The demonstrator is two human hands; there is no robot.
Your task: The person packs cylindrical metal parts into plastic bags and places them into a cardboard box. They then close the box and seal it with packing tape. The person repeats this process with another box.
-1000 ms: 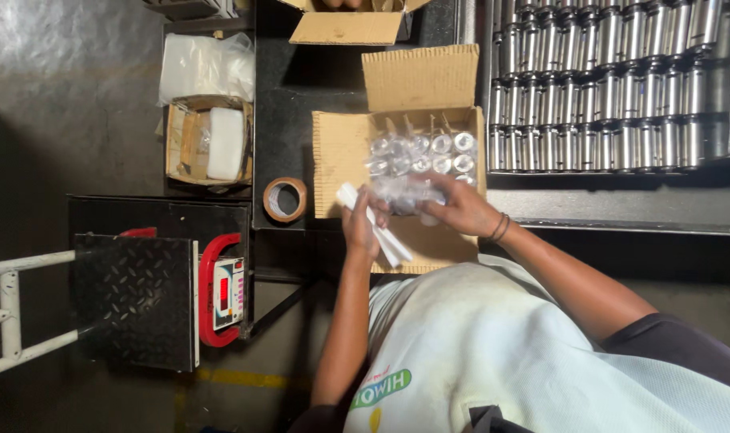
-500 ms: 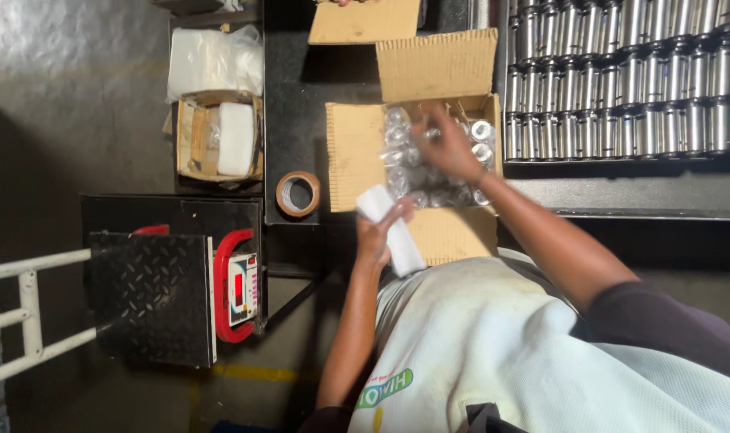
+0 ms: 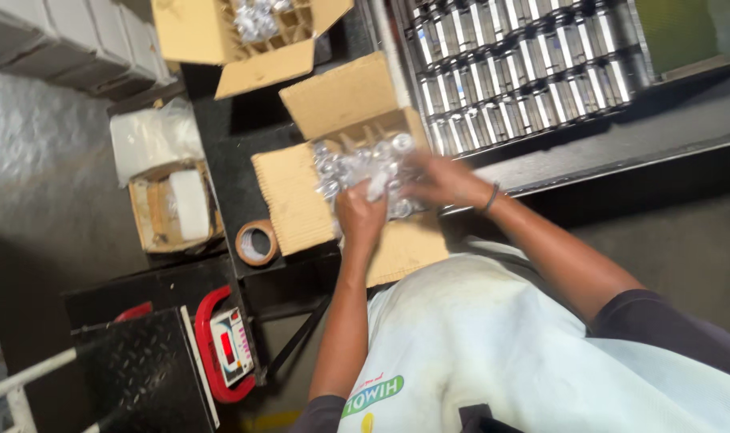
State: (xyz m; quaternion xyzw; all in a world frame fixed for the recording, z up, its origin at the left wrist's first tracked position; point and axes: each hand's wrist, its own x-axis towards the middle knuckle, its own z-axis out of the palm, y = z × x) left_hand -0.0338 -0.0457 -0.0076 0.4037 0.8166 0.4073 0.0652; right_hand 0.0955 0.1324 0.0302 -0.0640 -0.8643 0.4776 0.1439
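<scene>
Apron: pale apron fills the near edge at 5 o'clock.
Scale: red-framed platform scale with a dark checkered plate sits at 8 o'clock.
Left hand: left hand is curled shut over the box's near edge; the white wrap it held half a second ago no longer shows, and blur hides what it grips now.
Right hand: right hand, with a dark wristband, lies half-open, fingers spread on the plastic-wrapped shiny cans.
Change: both hands now meet over the cans, so the wrapped load looks seated in the open carton.
Tape: tape roll lies just left of the carton, at 9 o'clock.
Far: rows of metal cans on a rack at 1 o'clock; another open box at 11 o'clock.
</scene>
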